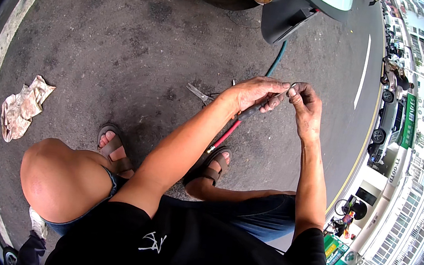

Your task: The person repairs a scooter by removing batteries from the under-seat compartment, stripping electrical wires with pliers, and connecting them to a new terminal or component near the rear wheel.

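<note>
Both our left hand [259,93] and right hand [308,106] pinch a small piece [293,85] between their fingertips, near the hose [277,60]. We judge the piece light, hard and slippery, best held by its ends; whether our left hand grips the hose too, we cannot tell.

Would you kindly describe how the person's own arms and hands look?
Short black sleeves leave the forearms bare. The left hand and right hand are ungloved, with dark smudges on the fingers.
</note>
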### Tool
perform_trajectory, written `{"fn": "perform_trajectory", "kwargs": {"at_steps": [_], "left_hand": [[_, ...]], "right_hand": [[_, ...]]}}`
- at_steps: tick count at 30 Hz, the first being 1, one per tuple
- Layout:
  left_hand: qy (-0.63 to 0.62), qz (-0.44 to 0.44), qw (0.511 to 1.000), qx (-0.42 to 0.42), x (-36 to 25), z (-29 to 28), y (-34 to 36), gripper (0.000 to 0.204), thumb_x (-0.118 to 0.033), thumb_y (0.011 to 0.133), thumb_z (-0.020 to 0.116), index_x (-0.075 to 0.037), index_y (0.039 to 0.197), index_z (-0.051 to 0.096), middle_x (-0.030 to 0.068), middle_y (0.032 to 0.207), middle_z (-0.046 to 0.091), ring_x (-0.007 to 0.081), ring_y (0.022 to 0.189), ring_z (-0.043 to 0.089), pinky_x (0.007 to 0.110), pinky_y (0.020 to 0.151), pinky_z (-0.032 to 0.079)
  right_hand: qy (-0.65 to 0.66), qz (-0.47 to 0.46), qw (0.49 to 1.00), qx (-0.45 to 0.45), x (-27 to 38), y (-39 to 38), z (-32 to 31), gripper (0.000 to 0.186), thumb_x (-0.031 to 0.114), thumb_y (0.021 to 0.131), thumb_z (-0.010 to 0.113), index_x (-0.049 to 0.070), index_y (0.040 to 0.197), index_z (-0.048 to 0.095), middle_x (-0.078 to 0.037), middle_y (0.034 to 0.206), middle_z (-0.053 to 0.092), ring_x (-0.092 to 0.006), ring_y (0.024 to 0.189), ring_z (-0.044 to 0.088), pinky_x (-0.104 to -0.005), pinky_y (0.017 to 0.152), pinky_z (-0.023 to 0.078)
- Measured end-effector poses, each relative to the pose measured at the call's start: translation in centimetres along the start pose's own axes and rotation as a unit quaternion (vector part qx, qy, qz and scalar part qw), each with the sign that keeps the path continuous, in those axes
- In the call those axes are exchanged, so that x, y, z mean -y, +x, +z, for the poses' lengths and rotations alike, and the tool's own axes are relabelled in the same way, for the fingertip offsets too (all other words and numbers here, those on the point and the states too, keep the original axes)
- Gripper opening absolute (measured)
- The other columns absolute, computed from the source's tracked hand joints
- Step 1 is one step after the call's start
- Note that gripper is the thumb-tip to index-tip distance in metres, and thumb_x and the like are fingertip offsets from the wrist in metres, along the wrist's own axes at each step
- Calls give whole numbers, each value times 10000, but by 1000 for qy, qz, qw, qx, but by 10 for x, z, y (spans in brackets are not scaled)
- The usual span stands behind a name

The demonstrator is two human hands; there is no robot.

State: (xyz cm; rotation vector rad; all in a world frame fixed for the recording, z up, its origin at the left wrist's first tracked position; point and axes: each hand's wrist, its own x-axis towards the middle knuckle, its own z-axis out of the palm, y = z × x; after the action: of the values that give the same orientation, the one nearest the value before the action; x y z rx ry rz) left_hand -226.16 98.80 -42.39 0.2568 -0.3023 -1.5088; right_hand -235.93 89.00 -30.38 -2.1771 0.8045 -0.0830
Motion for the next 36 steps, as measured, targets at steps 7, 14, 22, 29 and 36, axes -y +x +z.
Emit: {"fn": "perform_trajectory", "kwargs": {"at_steps": [7, 14, 22, 29, 36], "left_hand": [[16, 43, 999, 7, 19, 12, 7, 321, -369, 919, 558, -51, 961, 576, 5, 724, 542, 79, 631, 503, 215, 498, 380], [-16, 68, 997, 29, 16, 27, 2, 226, -231, 942, 517, -17, 946, 591, 28, 764, 548, 108, 688, 514, 251, 567, 409], [119, -18, 990, 71, 2, 24, -2, 266, -302, 920, 551, -39, 895, 585, 5, 660, 530, 119, 616, 539, 249, 584, 436], [167, -27, 982, 88, 5, 23, -2, 256, -284, 900, 576, -28, 911, 582, 13, 702, 560, 108, 610, 544, 242, 578, 431], [157, 106, 981, 42, 8, 38, -4, 253, -206, 871, 629, -71, 1066, 541, 16, 809, 580, 69, 612, 532, 213, 528, 419]], "right_hand": [[32, -14, 999, -12, -16, -7, -7, 238, 242, 897, 622, 9, 931, 590, -5, 823, 584, -100, 792, 505, -269, 733, 427], [102, 16, 993, 65, 2, -15, -27, 158, 160, 896, 563, 8, 935, 578, -35, 833, 602, -134, 795, 535, -296, 786, 435], [28, 35, 995, 92, 7, -20, -43, 149, 162, 822, 612, 27, 870, 572, -7, 785, 555, -113, 767, 493, -295, 769, 416], [-64, -14, 992, 111, 17, -33, -48, 153, 160, 816, 625, 33, 854, 547, 0, 802, 525, -108, 806, 474, -273, 762, 395], [-124, -8, 983, 134, 20, -27, -55, 217, 204, 805, 654, 26, 838, 536, -3, 749, 496, -112, 761, 454, -275, 696, 382]]}}
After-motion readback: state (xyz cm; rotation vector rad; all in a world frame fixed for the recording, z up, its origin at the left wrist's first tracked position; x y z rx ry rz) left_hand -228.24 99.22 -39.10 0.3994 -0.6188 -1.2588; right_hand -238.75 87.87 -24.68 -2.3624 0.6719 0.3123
